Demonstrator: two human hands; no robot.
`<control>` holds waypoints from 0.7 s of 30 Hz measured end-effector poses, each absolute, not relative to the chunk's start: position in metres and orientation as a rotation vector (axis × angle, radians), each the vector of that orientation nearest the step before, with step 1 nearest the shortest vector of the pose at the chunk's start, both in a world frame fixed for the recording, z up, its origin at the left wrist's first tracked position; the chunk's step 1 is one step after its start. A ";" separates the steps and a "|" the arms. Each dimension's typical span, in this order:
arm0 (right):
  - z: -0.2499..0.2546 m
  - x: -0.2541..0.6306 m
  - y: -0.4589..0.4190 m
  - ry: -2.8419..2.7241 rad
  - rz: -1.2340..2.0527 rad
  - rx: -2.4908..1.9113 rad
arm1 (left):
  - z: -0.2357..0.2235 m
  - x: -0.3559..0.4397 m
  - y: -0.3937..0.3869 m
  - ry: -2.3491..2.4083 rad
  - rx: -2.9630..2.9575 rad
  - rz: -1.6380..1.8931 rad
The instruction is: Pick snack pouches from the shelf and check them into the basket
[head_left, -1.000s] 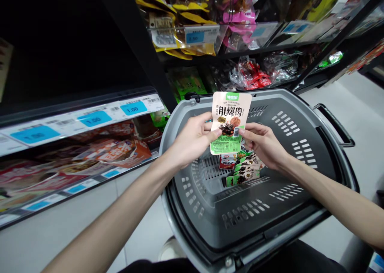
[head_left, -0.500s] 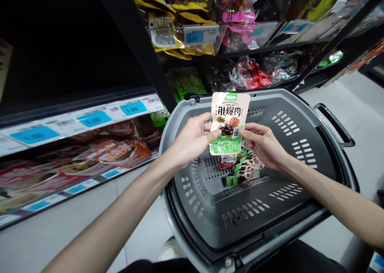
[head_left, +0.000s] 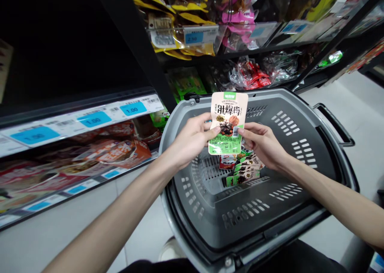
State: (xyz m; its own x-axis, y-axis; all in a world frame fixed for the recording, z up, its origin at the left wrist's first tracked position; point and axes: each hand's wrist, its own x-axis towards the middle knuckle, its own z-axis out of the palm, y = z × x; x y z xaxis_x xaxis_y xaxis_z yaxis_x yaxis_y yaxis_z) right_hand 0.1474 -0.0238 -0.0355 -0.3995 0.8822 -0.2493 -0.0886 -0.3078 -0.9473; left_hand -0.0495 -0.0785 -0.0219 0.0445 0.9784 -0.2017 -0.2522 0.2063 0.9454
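Observation:
Between my two hands is a small snack packet (head_left: 228, 121), cream and green, with its printed front facing me. My left hand (head_left: 193, 139) pinches its left edge, thumb on the front. On the other edge my right hand (head_left: 262, 143) pinches it too, thumb beside the barcode. Below the packet stands a grey shopping basket (head_left: 249, 221) with slotted walls. Several similar cream-and-green packets (head_left: 244, 175) lie on the basket's bottom, with a red-and-white packet (head_left: 227, 162) beside them. The held packet and my right hand partly hide them.
To the left, a shelf with blue price tags (head_left: 94, 119) runs over orange and red packets (head_left: 120, 151). Behind the basket are racks of yellow-edged bags (head_left: 192, 17), pink bags (head_left: 240, 17) and red packets (head_left: 255, 75). A basket handle (head_left: 334, 125) juts out at the right.
The packet has tilted very slightly, its lower end shifting a little left. Both hands keep their hold, and the basket has not moved.

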 end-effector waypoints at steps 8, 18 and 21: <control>-0.036 0.149 -0.024 -1.221 1.797 -1.091 | -0.022 -0.050 -0.078 1.129 0.866 1.152; -0.034 0.146 -0.026 -1.222 1.788 -1.114 | -0.023 -0.050 -0.079 1.141 0.882 1.149; -0.034 0.147 -0.026 -1.211 1.794 -1.109 | -0.022 -0.050 -0.079 1.145 0.885 1.147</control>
State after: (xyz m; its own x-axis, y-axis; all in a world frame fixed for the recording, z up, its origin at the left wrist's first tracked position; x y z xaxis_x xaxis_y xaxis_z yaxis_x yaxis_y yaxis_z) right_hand 0.1465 -0.0264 -0.0342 -0.3935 0.8797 -0.2671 -0.0811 -0.3226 -0.9431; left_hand -0.0495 -0.0786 -0.0224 0.0196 0.9758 -0.2179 -0.2200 0.2168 0.9511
